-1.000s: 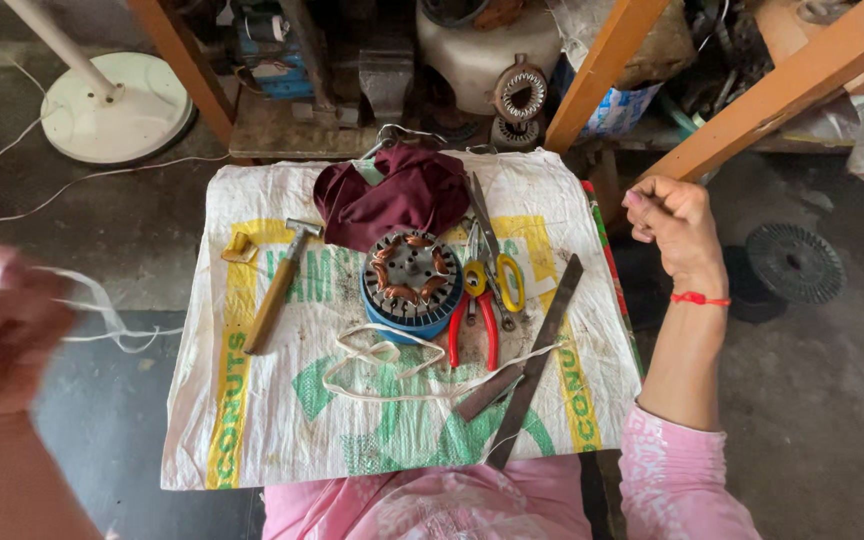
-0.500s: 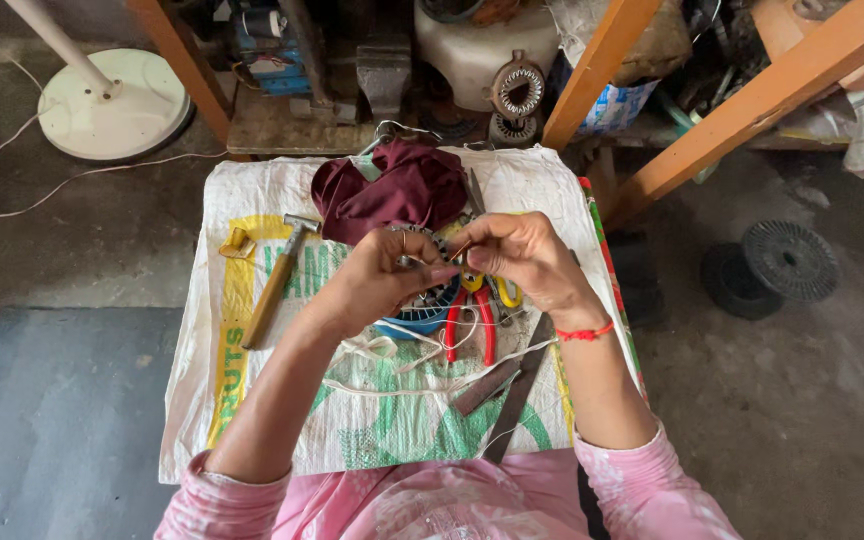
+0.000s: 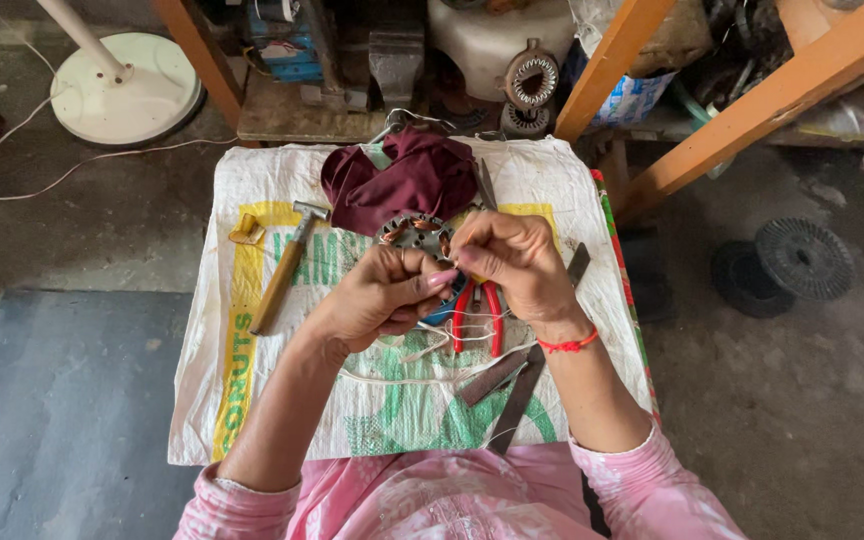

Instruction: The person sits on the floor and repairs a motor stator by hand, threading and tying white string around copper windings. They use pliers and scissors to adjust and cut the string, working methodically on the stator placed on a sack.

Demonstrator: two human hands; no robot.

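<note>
A woven sack [image 3: 252,400] covers the bench, and at its middle, just below a maroon cloth [image 3: 402,180], sits the round motor stator [image 3: 414,237] with copper windings, where both hands meet. The left hand [image 3: 377,300] and right hand [image 3: 512,262] each pinch fine white thread at the stator's near edge; judging by this, lacing goes best with the thread taut and the fingers low. Red-handled pliers [image 3: 477,315] lie under the wrists, flat metal strips [image 3: 527,375] beside, a wooden-handled hammer [image 3: 280,272] left: loose thread could snag on them.
</note>
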